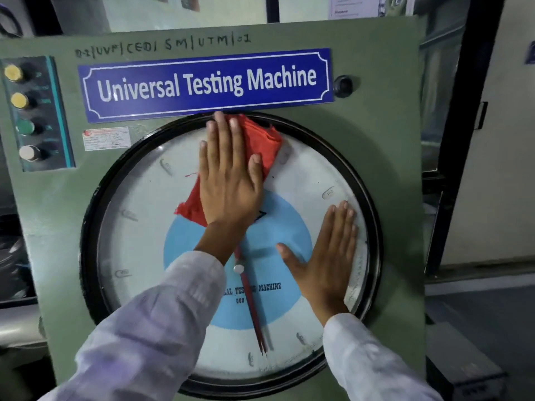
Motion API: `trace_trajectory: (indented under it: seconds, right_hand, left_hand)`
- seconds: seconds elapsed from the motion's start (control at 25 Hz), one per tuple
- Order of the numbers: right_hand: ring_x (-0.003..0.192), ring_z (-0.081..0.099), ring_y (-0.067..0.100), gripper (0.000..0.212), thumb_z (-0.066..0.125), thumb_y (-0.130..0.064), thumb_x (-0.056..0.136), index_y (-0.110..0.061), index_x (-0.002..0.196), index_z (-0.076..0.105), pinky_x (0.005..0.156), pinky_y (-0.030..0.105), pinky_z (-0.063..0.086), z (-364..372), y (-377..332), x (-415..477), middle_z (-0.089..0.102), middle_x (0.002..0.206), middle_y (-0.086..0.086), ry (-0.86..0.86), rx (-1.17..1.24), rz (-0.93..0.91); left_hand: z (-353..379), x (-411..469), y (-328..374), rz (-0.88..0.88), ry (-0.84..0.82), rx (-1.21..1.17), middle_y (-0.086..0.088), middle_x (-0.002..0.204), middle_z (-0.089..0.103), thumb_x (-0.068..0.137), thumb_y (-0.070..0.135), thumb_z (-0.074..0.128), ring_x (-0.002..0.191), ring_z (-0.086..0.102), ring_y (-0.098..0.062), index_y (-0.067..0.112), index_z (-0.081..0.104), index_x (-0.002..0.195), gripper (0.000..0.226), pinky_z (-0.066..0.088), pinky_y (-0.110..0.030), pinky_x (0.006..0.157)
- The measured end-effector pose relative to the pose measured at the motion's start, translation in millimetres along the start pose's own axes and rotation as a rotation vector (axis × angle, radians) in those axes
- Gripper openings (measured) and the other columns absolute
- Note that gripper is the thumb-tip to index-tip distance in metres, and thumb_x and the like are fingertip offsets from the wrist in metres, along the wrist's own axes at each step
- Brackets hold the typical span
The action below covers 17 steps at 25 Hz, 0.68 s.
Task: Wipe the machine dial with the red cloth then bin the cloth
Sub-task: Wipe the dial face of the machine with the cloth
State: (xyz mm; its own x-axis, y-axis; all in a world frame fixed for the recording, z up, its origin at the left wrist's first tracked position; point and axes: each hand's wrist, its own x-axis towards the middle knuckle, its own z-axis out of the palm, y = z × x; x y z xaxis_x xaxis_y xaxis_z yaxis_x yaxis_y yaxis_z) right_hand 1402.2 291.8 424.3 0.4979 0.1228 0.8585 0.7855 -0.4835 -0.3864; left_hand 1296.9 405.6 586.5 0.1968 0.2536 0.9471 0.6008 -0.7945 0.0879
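At the far left of the green machine panel (376,134) sits a strip of push buttons (26,114), two yellow, one green and one white, with a small red-and-white label (106,138) just beside it. Above the dial runs the blue nameplate (207,83) reading "Universal Testing Machine". My left hand (228,175) lies flat, fingers spread, pressing the red cloth (260,143) against the glass near the top of the machine dial (139,241), the cloth bunched out on both sides of my palm. Below my wrist the red pointer (254,314) hangs down over the blue centre disc. My right hand (324,256) rests open and flat on the right side of the glass, holding nothing.
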Motion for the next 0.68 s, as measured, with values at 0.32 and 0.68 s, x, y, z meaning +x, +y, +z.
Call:
trace_trajectory:
  seconds: [0.32, 0.68]
  right_hand:
    - [0.167, 0.01, 0.036, 0.111, 0.042, -0.083, 0.09, -0.01, 0.17, 0.021, 0.131, 0.065, 0.017, 7.7, 8.1, -38.0, 0.011, 0.18, 0.018, 0.03, -0.057, 0.059]
    - [0.168, 0.01, 0.035, 0.109, 0.041, -0.089, 0.092, -0.017, 0.172, 0.017, 0.13, 0.067, 0.018, 6.7, 8.2, -35.8, 0.011, 0.181, 0.012, 0.043, -0.01, 0.065]
  left_hand:
    - [39.5, -44.3, 88.4, 0.537, -0.187, 0.0, -0.007, 0.177, 0.012, 0.107, 0.062, 0.033, 0.164, 0.008, -0.025, 0.015, 0.018, 0.168, 0.078, 0.007, -0.055, 0.132]
    - [17.8, -14.0, 20.9, 0.346, -0.106, 0.07, -0.009, 0.177, 0.009, 0.104, 0.071, 0.028, 0.164, 0.008, -0.027, 0.023, 0.014, 0.169, 0.081, 0.005, -0.054, 0.133]
